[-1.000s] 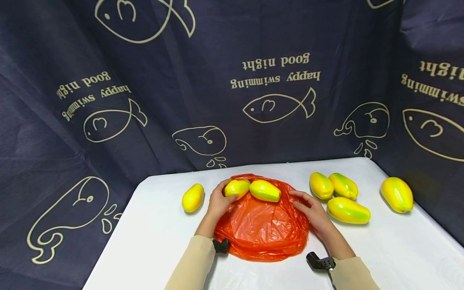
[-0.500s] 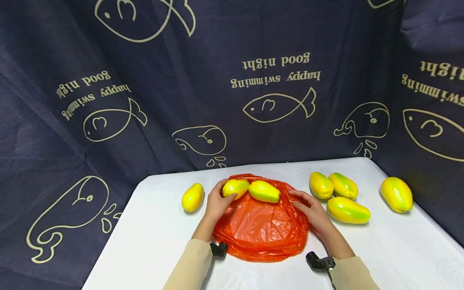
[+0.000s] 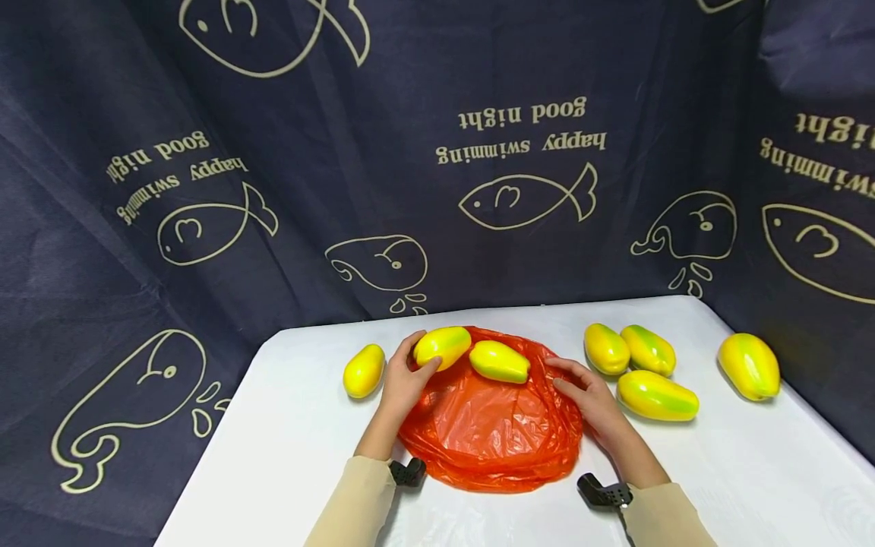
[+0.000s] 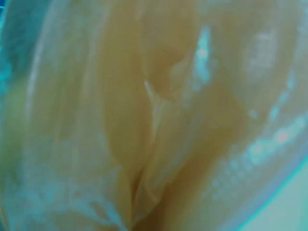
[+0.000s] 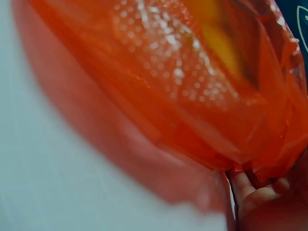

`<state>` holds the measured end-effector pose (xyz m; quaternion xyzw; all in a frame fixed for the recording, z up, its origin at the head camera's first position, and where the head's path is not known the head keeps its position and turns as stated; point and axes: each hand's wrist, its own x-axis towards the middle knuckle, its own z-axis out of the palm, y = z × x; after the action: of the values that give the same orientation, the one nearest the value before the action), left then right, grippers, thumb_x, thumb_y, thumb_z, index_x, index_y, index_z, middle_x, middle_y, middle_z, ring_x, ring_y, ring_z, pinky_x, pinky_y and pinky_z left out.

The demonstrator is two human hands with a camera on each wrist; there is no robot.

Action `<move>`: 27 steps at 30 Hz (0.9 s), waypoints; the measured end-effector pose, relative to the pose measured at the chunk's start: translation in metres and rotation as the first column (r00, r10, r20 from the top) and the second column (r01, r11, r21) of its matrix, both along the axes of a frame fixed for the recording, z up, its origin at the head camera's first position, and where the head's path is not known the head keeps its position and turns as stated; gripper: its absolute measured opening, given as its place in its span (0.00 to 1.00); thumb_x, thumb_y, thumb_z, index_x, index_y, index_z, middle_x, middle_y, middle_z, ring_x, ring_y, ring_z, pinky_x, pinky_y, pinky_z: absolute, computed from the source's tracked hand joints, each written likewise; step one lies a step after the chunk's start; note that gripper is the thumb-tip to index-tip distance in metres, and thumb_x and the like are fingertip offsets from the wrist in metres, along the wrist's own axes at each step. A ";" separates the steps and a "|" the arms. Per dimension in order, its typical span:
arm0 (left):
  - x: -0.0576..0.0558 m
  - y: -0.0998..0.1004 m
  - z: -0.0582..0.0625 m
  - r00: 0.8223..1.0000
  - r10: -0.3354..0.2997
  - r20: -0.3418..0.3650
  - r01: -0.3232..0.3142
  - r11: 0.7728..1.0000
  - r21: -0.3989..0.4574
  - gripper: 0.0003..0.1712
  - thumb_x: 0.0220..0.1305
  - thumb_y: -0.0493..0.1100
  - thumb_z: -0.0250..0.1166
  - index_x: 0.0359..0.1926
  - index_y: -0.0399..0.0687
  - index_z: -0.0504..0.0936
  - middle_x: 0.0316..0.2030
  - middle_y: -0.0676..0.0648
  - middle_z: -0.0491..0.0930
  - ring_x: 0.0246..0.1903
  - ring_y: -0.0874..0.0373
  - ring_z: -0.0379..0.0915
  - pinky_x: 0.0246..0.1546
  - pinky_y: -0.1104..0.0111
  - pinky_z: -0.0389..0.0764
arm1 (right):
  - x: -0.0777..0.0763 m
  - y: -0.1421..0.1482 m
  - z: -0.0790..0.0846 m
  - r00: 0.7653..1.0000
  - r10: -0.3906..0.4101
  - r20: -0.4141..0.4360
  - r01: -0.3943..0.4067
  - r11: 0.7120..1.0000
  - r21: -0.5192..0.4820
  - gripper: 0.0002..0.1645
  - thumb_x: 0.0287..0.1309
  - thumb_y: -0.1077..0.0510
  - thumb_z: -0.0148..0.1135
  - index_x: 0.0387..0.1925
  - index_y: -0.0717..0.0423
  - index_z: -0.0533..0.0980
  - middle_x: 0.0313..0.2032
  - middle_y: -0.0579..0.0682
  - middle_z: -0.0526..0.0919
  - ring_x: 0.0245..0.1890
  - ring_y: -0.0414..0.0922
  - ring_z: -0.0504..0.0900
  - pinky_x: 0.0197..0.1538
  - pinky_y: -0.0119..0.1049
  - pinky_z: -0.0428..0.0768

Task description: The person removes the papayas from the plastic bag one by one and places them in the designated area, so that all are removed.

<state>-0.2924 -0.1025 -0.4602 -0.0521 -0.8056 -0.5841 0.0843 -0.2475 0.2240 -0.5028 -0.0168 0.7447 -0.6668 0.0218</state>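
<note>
A red plastic bag (image 3: 497,425) lies spread on the white table with its rim bunched up around its opening. My left hand (image 3: 405,380) grips a yellow papaya (image 3: 444,346) with a green streak, over the bag's far left rim. A second papaya (image 3: 500,362) lies on the bag just right of it. At the bag's right side my right hand (image 3: 589,393) holds the rim between thumb and fingers. In the right wrist view its fingers (image 5: 260,196) are at the gathered film of the bag (image 5: 192,115). The left wrist view is filled by blurred, wrinkled film (image 4: 154,125).
Left of the bag lies a yellow mango-like fruit (image 3: 364,371). On the right are several papayas: two side by side (image 3: 606,349), one in front of them (image 3: 658,396), and one by the table's right edge (image 3: 749,367). A dark printed curtain (image 3: 437,281) stands behind.
My left hand has moved slightly left and raised the papaya, which is now apart from and higher than the second one. The right hand has stayed at the bag's rim.
</note>
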 end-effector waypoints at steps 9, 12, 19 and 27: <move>0.008 -0.009 0.005 1.000 0.007 0.002 -0.007 0.995 0.100 0.33 0.62 0.41 0.70 0.67 0.52 0.72 0.65 0.45 0.74 0.61 0.47 0.74 0.66 0.57 0.76 | 0.000 -0.001 0.002 1.000 -0.005 0.012 0.005 1.000 0.013 0.26 0.71 0.53 0.57 0.68 0.47 0.70 0.72 0.51 0.66 0.62 0.42 0.72 0.55 0.27 0.82; 0.009 -0.011 0.007 1.000 0.016 0.008 -0.017 0.991 0.130 0.33 0.62 0.41 0.70 0.68 0.50 0.72 0.65 0.45 0.74 0.62 0.46 0.73 0.67 0.55 0.74 | 0.001 -0.001 0.003 1.000 -0.011 0.020 0.011 1.000 0.015 0.26 0.71 0.53 0.56 0.68 0.46 0.70 0.72 0.51 0.65 0.65 0.48 0.70 0.55 0.29 0.83; 0.012 -0.019 0.007 0.999 0.053 0.001 -0.052 0.978 0.202 0.33 0.63 0.40 0.69 0.68 0.49 0.71 0.65 0.45 0.73 0.66 0.46 0.70 0.71 0.54 0.68 | 0.003 0.000 0.002 1.000 -0.011 0.028 0.010 1.000 0.008 0.26 0.71 0.53 0.56 0.68 0.46 0.70 0.73 0.50 0.64 0.63 0.44 0.71 0.55 0.29 0.82; 0.017 -0.031 0.011 0.992 0.111 -0.053 -0.094 0.962 0.255 0.30 0.63 0.40 0.69 0.66 0.51 0.74 0.63 0.46 0.74 0.65 0.51 0.70 0.71 0.61 0.68 | 0.002 0.000 0.003 1.000 -0.011 0.021 0.011 1.000 0.009 0.26 0.71 0.53 0.56 0.68 0.46 0.70 0.73 0.50 0.64 0.68 0.51 0.68 0.56 0.29 0.82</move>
<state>-0.2752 -0.1337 -0.4497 -0.0186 -0.7233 -0.6744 0.1471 -0.2451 0.2241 -0.4995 -0.0058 0.7474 -0.6638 0.0260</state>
